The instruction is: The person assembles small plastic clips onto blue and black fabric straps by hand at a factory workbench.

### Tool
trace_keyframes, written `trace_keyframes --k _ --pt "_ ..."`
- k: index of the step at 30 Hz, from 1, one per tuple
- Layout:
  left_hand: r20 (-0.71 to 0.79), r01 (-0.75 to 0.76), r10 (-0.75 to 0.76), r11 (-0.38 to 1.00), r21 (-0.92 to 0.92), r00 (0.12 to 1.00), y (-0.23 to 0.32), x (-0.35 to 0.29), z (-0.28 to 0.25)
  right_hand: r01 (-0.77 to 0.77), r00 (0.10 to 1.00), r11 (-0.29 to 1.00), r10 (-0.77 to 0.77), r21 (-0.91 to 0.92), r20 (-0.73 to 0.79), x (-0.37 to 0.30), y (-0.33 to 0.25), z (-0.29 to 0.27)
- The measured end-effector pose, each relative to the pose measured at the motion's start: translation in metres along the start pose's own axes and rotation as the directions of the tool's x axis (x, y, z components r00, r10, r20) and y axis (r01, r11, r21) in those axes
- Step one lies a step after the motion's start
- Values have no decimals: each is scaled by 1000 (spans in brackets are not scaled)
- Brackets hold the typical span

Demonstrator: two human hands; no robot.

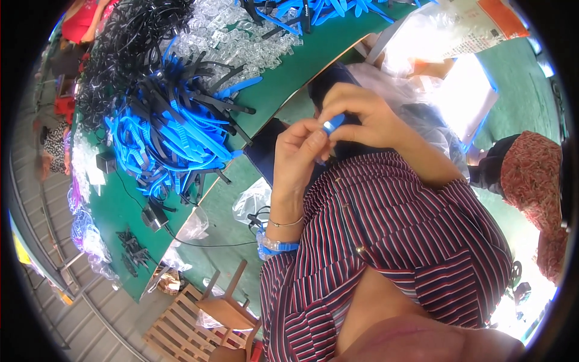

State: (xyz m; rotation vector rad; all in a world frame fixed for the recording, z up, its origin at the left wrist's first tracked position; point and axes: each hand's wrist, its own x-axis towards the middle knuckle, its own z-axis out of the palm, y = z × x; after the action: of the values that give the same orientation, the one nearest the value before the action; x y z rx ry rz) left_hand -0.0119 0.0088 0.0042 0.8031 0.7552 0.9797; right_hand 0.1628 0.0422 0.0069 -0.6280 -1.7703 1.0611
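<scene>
In front of my striped shirt, my two hands meet close together. A small blue strap, glossy at one spot, sits between them; most of it is hidden by fingers. My left hand pinches it from below with thumb and fingertips. From the other side, my right hand grips its upper end, fingers bent over. To the left, a large heap of blue and black straps lies on the green table. Beyond it are piles of clear plastic pieces and shiny black straps.
A black adapter with a cable lies near the table edge. Small black parts lie nearer. Wooden chairs stand at lower left. A printed sack and a white box are at upper right. Another person is at right.
</scene>
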Motion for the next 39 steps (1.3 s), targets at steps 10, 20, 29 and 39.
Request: trace_keyframes --k 10,20,29,39 --pt "-48 29 -17 960 279 999 1 -4 -11 -141 985 987 147 -73 95 0 0 -11" --pt "9 22 -23 998 53 1000 -4 0 -9 -176 977 984 173 15 126 1 7 -19" --pt "-29 -9 2 974 -226 1000 -18 -1 -10 64 998 936 -50 -347 49 13 4 -12" --pt "-165 -109 45 911 -398 985 -35 -2 -24 -261 932 932 311 -253 185 -7 1 33"
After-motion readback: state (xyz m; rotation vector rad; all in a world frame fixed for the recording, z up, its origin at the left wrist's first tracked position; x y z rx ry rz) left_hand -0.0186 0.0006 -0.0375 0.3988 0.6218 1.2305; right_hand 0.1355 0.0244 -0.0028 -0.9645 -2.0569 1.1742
